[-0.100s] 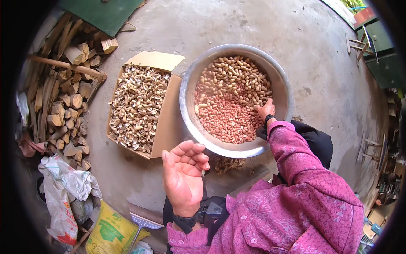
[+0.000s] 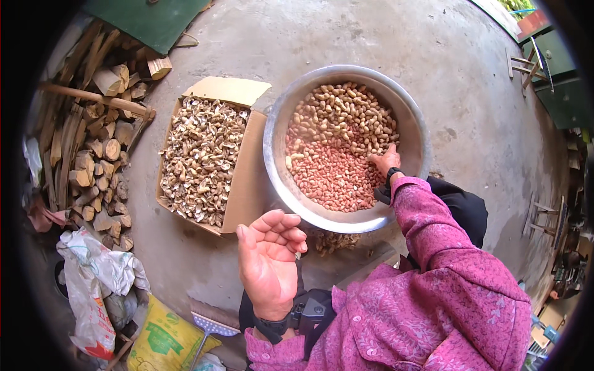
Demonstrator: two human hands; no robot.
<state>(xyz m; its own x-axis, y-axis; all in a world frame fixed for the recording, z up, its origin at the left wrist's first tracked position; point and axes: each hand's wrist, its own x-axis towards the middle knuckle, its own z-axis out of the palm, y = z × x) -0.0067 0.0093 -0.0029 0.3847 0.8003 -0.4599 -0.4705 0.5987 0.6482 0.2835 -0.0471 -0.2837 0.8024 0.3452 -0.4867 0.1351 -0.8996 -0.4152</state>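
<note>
A wide metal basin holds peanuts in their shells at the far side and shelled reddish peanut kernels at the near side. My right hand reaches over the right rim, its fingers bent together among the peanuts where the two heaps meet; whatever they grip is hidden. In front of the basin, my left hand is raised palm up with loosely curled fingers and an empty palm. A small pale bit shows beside its little finger, too small to name.
Left of the basin stands an open cardboard box full of empty peanut shells. More shells lie below the basin's near rim. Stacked firewood, a white sack, a yellow bag and a perforated scoop are farther left.
My right hand's fingertips have shifted slightly left over the peanuts. The left hand keeps its pose.
</note>
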